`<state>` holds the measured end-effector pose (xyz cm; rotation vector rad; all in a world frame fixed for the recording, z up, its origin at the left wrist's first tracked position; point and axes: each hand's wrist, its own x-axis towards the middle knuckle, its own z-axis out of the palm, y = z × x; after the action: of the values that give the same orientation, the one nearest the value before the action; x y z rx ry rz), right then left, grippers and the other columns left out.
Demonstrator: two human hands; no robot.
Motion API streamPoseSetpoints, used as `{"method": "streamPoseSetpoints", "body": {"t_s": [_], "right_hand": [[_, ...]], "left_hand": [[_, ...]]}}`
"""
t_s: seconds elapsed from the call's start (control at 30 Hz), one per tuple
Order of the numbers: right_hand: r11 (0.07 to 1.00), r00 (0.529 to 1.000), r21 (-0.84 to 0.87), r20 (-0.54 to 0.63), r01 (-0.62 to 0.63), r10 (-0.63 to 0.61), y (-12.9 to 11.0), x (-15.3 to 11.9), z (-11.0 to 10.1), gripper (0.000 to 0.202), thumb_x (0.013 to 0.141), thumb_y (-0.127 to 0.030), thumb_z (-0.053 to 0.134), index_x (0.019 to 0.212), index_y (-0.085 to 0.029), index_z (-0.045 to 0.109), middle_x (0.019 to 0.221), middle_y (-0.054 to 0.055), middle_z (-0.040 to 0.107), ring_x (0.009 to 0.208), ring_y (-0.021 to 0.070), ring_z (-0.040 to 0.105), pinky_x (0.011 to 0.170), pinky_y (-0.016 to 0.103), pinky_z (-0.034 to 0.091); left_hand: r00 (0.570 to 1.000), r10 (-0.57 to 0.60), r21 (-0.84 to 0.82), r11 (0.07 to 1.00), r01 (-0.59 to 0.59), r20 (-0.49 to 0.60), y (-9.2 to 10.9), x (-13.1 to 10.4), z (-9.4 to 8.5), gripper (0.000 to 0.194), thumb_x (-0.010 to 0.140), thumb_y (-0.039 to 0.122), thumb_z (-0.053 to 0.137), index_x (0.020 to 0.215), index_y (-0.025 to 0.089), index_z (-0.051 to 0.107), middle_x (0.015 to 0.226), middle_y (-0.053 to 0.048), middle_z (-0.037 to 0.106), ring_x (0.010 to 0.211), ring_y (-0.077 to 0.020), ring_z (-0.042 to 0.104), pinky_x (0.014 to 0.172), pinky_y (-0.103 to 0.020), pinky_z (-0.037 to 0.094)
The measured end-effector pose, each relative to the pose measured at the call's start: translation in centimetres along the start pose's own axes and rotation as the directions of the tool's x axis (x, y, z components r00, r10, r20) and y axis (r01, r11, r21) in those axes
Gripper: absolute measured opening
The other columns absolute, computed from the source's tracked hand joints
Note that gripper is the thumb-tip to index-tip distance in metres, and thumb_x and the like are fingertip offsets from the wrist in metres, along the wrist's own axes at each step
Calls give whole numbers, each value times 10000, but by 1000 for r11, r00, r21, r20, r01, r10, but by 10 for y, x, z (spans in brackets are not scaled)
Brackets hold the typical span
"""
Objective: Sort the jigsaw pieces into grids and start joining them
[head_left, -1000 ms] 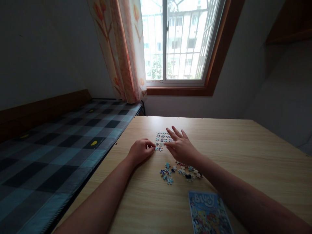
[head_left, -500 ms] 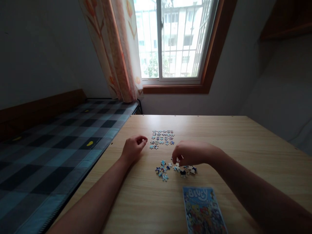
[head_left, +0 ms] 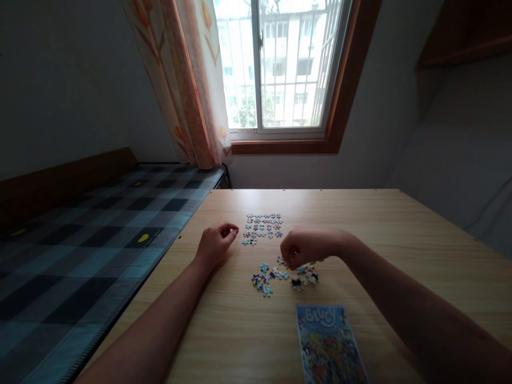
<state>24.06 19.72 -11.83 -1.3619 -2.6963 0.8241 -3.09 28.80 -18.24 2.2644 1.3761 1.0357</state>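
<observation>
My right hand [head_left: 308, 244] hovers with curled fingers over a loose heap of small blue and white puzzle pieces [head_left: 280, 277], its fingertips pinched on a piece at the heap's far edge. My left hand [head_left: 216, 245] rests on the wooden table [head_left: 400, 256] with its fingers loosely curled and nothing in it. It lies just left of the laid-out pieces [head_left: 263, 226], which are spread in rows farther back. A colourful puzzle picture card [head_left: 330, 344] lies flat on the near side of the heap.
A bed with a dark checked cover [head_left: 100, 240] runs along the table's left edge. Behind the table are a barred window [head_left: 280, 64] and a flowered curtain [head_left: 188, 80]. A wall stands to the right.
My right hand has pulled back from the laid-out rows to the loose heap and closed its fingers there. My left hand has drawn slightly left, away from the rows.
</observation>
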Motion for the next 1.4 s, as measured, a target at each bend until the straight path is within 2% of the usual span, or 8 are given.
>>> {"method": "streamPoseSetpoints", "body": {"t_s": [0.07,0.17,0.27,0.4,0.63,0.8,1.13,1.4], "right_hand": [[1000,990,0,-134,30,-30,6,5,-1,66,805,-193,675,848,-185,725,766,-19,676,629,62,532,590,198,362],[995,941,-95,-338,-9,-24,9,20,7,98,829,-176,639,843,-214,728,803,-13,693,691,85,554,634,220,362],[970,894,-232,-445,-64,-47,9,37,21,132,812,-141,635,817,-230,733,833,-8,707,761,114,564,672,243,353],[931,880,-357,-464,-75,-106,14,47,33,135,809,-133,630,778,-219,730,820,-1,710,764,128,556,700,254,353],[912,881,-410,-440,-25,-174,22,47,35,203,856,-163,588,856,-258,766,829,-4,723,757,143,536,739,272,352],[915,859,-400,-486,-56,-160,17,44,37,204,908,-236,571,887,-253,773,831,17,701,779,153,520,747,290,327],[904,856,-422,-491,-72,-161,17,48,39,265,982,-332,513,945,-320,775,813,30,663,756,148,462,714,292,269],[905,821,-423,-530,-36,-215,20,50,40,223,980,-341,546,998,-328,768,776,21,644,708,136,442,676,294,251]], "left_hand": [[1000,-8,4,1000,8,-1,0,0,0,247,800,388,604,810,192,754,581,18,607,560,-131,544,570,-249,385],[1000,-10,6,1000,10,1,1,0,0,245,802,384,604,812,193,756,573,21,604,548,-129,537,570,-251,383],[1000,-6,2,1000,6,1,1,-1,0,242,807,380,600,811,195,756,570,22,607,541,-128,531,570,-250,387],[1000,-10,5,1000,10,-1,0,-1,2,233,803,372,605,809,195,756,566,19,603,548,-132,531,568,-250,386],[1000,-17,-16,1000,17,5,0,-1,2,227,806,366,606,817,195,755,591,15,617,568,-133,547,574,-251,389],[1000,-13,-23,1000,13,4,0,-1,1,221,809,357,607,820,193,754,605,12,625,574,-134,555,580,-253,393],[1000,-14,-14,1000,15,18,0,-1,2,213,805,348,610,817,192,755,603,12,626,566,-133,547,586,-255,391],[1000,-4,-22,1000,4,16,1,-1,2,211,805,342,609,810,190,755,611,9,635,563,-131,550,581,-252,388]]}}
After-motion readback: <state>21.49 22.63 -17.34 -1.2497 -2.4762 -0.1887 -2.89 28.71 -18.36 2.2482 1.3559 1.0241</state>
